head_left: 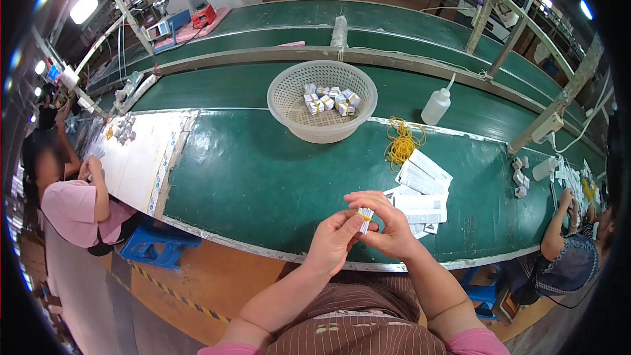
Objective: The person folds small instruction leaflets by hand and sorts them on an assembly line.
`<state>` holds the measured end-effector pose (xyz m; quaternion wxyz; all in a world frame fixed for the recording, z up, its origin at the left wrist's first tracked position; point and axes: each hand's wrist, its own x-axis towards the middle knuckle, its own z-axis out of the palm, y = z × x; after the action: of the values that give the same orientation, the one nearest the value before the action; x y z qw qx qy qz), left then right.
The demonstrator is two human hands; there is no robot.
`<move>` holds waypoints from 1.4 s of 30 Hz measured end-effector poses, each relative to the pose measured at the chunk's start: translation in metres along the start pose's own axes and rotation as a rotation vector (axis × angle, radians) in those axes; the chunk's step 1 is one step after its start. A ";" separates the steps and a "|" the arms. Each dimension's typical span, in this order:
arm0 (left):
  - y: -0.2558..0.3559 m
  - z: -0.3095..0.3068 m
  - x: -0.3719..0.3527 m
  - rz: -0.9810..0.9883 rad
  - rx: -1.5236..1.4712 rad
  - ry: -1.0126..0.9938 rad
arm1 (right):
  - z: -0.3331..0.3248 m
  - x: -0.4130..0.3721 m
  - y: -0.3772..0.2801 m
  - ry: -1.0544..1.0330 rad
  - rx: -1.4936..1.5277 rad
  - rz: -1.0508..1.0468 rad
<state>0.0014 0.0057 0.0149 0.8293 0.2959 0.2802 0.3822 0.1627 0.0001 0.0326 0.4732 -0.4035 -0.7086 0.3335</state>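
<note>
Between my two hands is a small folded paper bundle with a yellow rubber band around it. My left hand grips it from the left, thumb and fingers closed on its side. My right hand curls round it from the right, its fingers over the top. Just beyond my right hand lie printed paper sheets, spread and overlapping on the green table. Behind them is a tangled heap of yellow rubber bands. A white perforated basket farther back holds several similar banded bundles.
A white squeeze bottle stands right of the basket. A person in pink sits at the left by a white board; another person works at the right. A blue stool is at left. The table edge runs before me.
</note>
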 end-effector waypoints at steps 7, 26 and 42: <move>0.013 0.013 -0.003 0.089 0.066 -0.019 | -0.002 0.002 -0.004 -0.040 0.066 0.029; -0.029 -0.068 0.032 0.054 0.233 0.252 | -0.035 0.145 0.015 0.393 -0.323 -0.020; -0.044 -0.073 0.030 0.109 0.424 0.273 | -0.083 -0.092 0.084 0.215 -0.940 0.428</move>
<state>-0.0121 0.0270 -0.0724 0.6815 0.4235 0.4469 0.3956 0.2832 -0.0357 -0.0486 0.2326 -0.7398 -0.6309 0.0255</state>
